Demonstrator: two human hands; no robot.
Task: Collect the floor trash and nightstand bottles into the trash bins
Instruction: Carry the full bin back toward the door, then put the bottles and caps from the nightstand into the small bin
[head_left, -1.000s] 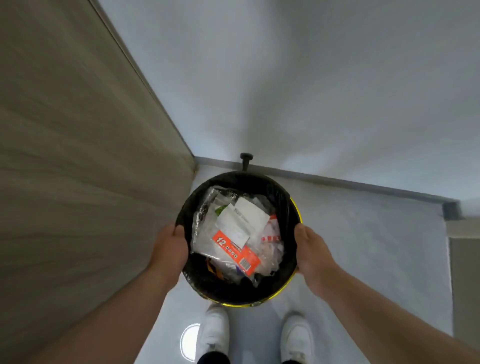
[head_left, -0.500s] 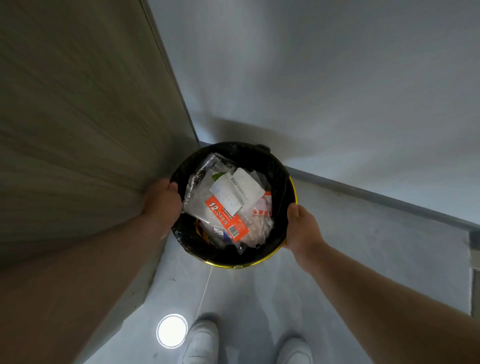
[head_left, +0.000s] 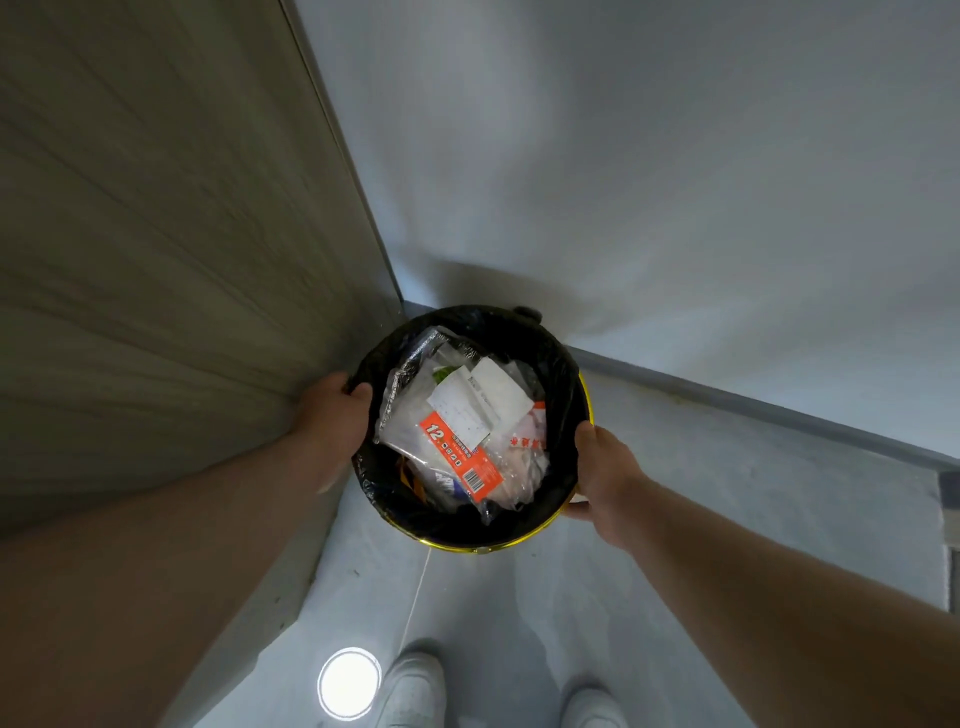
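So the person's got the trash bin (head_left: 470, 426) gripped by its rim on both sides; left hand (head_left: 332, 421) curled over the edge nearest the wood-grain panel (head_left: 156, 260), right hand (head_left: 605, 470) wrapped round the opposite edge with the thumb on top and the fingers tucked under the rim, out of sight. The bin sits in the corner where that panel meets the pale wall (head_left: 649, 156); I honestly can't tell if it's resting on the floor (head_left: 701, 493) or held just off it.

My read: this is the carry-or-set-down bit, not the picking-up bit; the bin already holds a decent load. Next move probably wants a level, two-handed hold so nothing spills; the top layer looks loose.

Materials: round bin, glossy yellow rim peeking out from under a crinkly black liner (head_left: 550, 364); inside there's a floppy clear plastic bag (head_left: 410, 415), a flat white paper slip (head_left: 478, 405) and an orange label with a barcode (head_left: 465, 457); all light, slippery stuff. Floor is smooth grey and shiny enough to mirror a ceiling light (head_left: 349, 683); white shoes (head_left: 413, 691) at the bottom. No bottles visible from here.
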